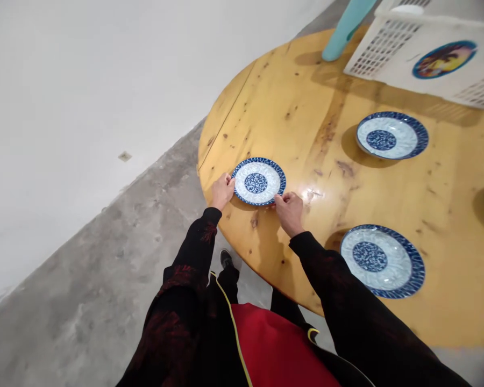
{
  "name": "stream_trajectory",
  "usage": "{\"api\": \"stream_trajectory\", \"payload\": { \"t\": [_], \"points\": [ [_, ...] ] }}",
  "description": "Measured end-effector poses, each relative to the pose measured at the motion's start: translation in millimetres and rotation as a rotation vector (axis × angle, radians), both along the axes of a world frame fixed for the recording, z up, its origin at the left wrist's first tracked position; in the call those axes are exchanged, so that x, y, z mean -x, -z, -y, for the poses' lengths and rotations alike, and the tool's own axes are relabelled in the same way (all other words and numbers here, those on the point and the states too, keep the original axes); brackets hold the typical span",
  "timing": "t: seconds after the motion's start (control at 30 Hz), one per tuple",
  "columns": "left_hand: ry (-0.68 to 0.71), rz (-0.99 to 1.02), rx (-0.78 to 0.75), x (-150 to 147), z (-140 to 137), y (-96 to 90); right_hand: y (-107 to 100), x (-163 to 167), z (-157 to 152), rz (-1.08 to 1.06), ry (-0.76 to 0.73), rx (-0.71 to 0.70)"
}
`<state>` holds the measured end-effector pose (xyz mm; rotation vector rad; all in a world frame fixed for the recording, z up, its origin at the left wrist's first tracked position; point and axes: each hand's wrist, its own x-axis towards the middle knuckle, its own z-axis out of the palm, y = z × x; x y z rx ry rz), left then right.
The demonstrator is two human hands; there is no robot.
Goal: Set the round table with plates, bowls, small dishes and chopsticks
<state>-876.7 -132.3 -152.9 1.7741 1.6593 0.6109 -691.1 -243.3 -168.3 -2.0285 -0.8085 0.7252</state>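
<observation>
1. Plate [260, 181]: round, white, with blue-speckled centre and dark-blue patterned rim; located at the near-left edge of the wooden surface [290, 121].
2. Left hand [223, 191] and right hand [290, 212]: each grip pinches the plate's rim; fingertips partly hidden.
3. White basket [403, 45]: cut off at upper right; pale item [409, 9] at its top, indistinct.
4. Far dish [381, 140] and near dish [370, 256]: similarly patterned, right of the plate.

Has a white wall [105, 80] with a small fitting [125, 156] low down, above mottled grey floor [116, 269]; includes a rounded, knotty wooden table [274, 126] catching glare [311, 193].
</observation>
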Motion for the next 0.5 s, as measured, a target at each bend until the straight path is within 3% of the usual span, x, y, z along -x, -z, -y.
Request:
{"api": "stream_trajectory", "payload": {
  "t": [0.3,0.5],
  "points": [
    [0.123,-0.005,0.005,0,-22,1.1,8,12,1,-0.116,0.113,-0.007],
    [0.136,0.135,0.144,6,-20,3.9,2,14,1,-0.238,0.104,-0.015]
  ]
}}
